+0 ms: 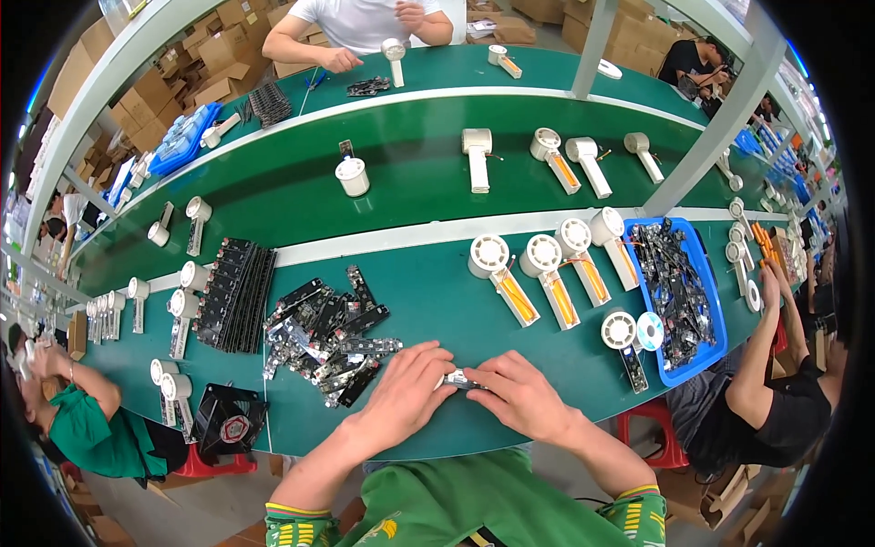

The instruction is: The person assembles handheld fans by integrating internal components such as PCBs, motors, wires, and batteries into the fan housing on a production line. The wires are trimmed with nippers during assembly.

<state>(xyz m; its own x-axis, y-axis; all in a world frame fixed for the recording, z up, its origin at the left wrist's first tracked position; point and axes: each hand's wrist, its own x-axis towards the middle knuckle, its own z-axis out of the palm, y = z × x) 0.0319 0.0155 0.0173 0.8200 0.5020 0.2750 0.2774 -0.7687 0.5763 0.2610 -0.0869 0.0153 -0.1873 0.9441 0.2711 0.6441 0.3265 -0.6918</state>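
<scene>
My left hand [407,387] and my right hand [524,394] meet over the near edge of the green table [456,424]. Between their fingertips they pinch a small circuit board [462,379], whitish at one end and dark at the other; the fingers cover part of it. Just left of my left hand lies a loose pile of black circuit boards [333,333]. Beyond my right hand, white handheld fans [503,273] lie with orange strips in their open handles. Another fan [623,342], with a dark board along its handle, lies to the right beside a blue-and-white disc [650,331].
A blue tray [715,337] full of boards stands at right; stacked black board panels [235,296] lie at left, near a black box-like item [230,419]. Across the rail, a green belt [401,196] carries more fans. A slanted post [720,109] rises at right. Co-workers sit on both sides and opposite.
</scene>
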